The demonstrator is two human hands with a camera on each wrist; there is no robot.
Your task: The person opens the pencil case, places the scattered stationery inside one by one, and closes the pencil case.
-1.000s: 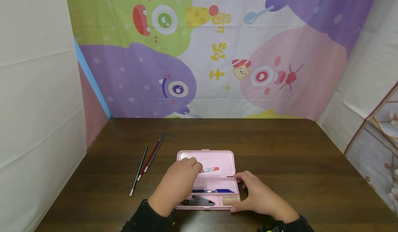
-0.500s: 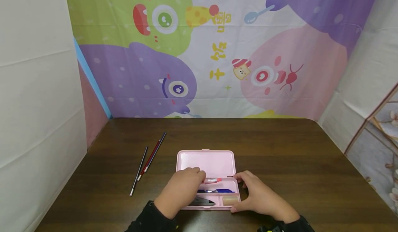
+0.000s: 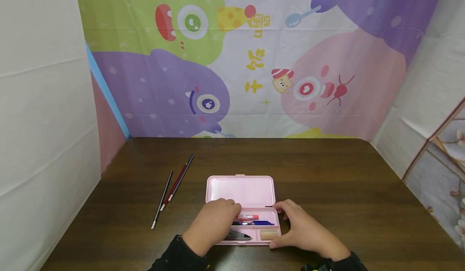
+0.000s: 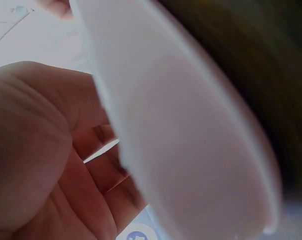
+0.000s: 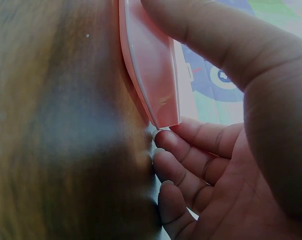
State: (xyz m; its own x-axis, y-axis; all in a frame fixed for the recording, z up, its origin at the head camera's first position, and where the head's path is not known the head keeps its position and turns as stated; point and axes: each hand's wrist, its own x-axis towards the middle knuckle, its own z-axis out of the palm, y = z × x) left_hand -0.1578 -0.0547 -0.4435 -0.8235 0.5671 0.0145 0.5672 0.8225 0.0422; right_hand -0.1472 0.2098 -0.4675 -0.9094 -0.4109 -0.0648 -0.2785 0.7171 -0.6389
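Observation:
A pink pencil case (image 3: 240, 191) lies open on the table, its lid folded back. My left hand (image 3: 213, 225) reaches over its left part and holds the left end of a slim red-and-white pen-like stick (image 3: 250, 217); the fingertips are hidden. The stick is low in the long rear compartment, behind a blue pen (image 3: 262, 223). A grey compass-like tool (image 3: 237, 235) lies partly covered in the front compartment, with a beige eraser-like block (image 3: 269, 234) in the small one beside it. My right hand (image 3: 303, 230) grips the case's right end, thumb in front and fingers behind.
Several pencils, among them a black pencil (image 3: 162, 200) and a red pencil (image 3: 174, 186), lie on the dark wooden table (image 3: 327, 174) to the left of the case. A printed cloth (image 3: 250, 117) hangs behind the table.
My left hand has lowered the red-and-white stick from over the lid into the rear compartment, moving toward me and slightly right. My right hand has stayed on the case.

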